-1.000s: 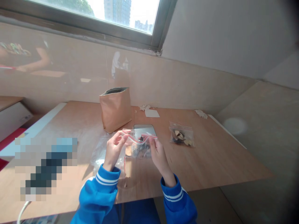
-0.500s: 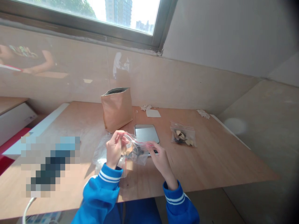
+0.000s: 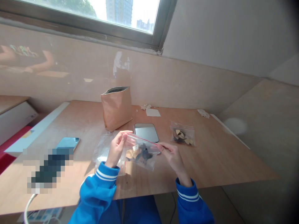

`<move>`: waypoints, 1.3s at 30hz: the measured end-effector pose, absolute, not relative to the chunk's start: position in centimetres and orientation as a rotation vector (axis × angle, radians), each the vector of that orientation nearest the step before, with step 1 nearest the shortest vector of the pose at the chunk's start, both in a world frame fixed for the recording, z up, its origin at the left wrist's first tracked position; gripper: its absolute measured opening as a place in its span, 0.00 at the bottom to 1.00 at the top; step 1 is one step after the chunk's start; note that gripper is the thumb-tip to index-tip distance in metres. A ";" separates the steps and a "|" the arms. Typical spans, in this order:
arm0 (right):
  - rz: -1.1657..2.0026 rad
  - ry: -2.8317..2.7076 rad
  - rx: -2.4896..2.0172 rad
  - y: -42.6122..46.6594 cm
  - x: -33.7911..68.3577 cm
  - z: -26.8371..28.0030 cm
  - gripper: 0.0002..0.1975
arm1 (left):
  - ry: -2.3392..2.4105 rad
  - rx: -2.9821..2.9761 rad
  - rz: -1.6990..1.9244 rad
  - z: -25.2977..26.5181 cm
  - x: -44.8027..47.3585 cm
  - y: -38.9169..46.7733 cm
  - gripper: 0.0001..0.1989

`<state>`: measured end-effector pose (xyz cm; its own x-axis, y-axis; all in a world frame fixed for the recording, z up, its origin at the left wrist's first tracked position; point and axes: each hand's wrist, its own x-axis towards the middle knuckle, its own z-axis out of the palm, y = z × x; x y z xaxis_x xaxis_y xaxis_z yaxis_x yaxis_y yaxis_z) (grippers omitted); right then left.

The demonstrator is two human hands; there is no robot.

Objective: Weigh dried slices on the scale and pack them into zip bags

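A clear zip bag (image 3: pixel 150 161) with a red seal line hangs between my two hands, with dark and pale tan pieces inside it. My left hand (image 3: pixel 117 147) pinches the top left corner of the bag. At the top right end of the seal, my right hand (image 3: pixel 171 155) is closed on the edge. The seal line is stretched straight between them. Behind the bag lies a flat scale (image 3: pixel 146 132) with a silvery top; its front part is hidden. More clear plastic bags (image 3: pixel 101 149) lie under and beside my left hand.
A brown paper bag (image 3: pixel 117 109) stands open at the back. Another filled zip bag (image 3: pixel 182 133) lies to the right. White paper (image 3: pixel 153 112) and crumpled scraps (image 3: pixel 203 113) lie near the wall. A phone, partly pixelated, with a white cable (image 3: pixel 27 207) is at the left.
My right hand has moved right and slightly down, pulling the bag's top edge taut. The bag now hangs flatter, and its contents show more plainly.
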<state>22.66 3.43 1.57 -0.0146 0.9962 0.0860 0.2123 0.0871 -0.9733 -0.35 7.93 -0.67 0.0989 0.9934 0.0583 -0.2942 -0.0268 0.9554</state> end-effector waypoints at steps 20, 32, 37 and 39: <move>0.525 -1.713 -1.373 3.2 25.1 0.3 0.14 | 0.967 0.944 1.219 -2.2 -0.6 5.9 0.26; 1.125 -1.577 -1.245 1.8 19.2 -0.9 0.18 | 0.884 0.805 1.214 -3.4 1.0 4.3 0.29; 1.177 -1.547 -1.313 1.9 20.5 -0.6 0.14 | 0.826 0.929 1.132 -2.4 0.7 4.0 0.33; 1.138 -1.617 -1.354 1.8 21.2 -0.3 0.12 | 0.823 0.942 1.110 -2.2 0.6 3.9 0.34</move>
<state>21.25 1.82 -0.31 -0.1816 0.9833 -0.0081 0.3394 0.0549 -0.9390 0.62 3.85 -2.22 0.2484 0.9655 -0.0781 -0.3550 0.1658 0.9200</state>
